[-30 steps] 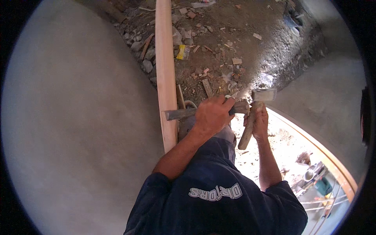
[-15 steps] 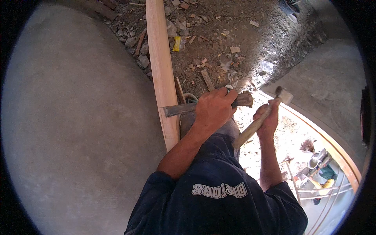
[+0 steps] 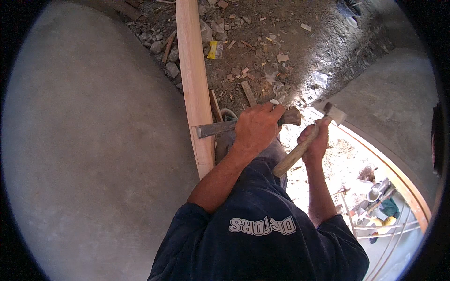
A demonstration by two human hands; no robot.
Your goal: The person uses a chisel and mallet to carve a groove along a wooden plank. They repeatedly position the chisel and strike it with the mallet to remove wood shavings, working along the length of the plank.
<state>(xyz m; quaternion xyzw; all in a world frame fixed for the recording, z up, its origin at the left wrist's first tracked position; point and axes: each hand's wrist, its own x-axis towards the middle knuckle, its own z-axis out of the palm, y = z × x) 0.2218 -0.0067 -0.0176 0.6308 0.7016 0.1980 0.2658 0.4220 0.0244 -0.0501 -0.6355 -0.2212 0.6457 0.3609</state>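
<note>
My left hand (image 3: 258, 127) is closed around the handle of a wide steel chisel (image 3: 216, 129). The chisel lies about level, and its tip meets the face of a long pale wooden board (image 3: 193, 70), at a cut line near the board's lower end. The worn butt of the chisel's handle sticks out on the right side of that fist. My right hand (image 3: 317, 143) grips a hammer (image 3: 300, 154) by its wooden handle, close under the head. The hammer's head is a little to the right of the chisel butt, apart from it.
A grey plastered wall (image 3: 98, 140) fills the left side, right beside the board. The dirt floor (image 3: 281, 42) is littered with rubble, wood scraps and a yellow wrapper (image 3: 215, 49). At the right a wooden frame edge (image 3: 393, 168) borders a bright opening with buckets and tools beyond.
The hammer and my right hand have shifted slightly left, nearer the chisel butt. The chisel stays against the board, with my left hand nearly still.
</note>
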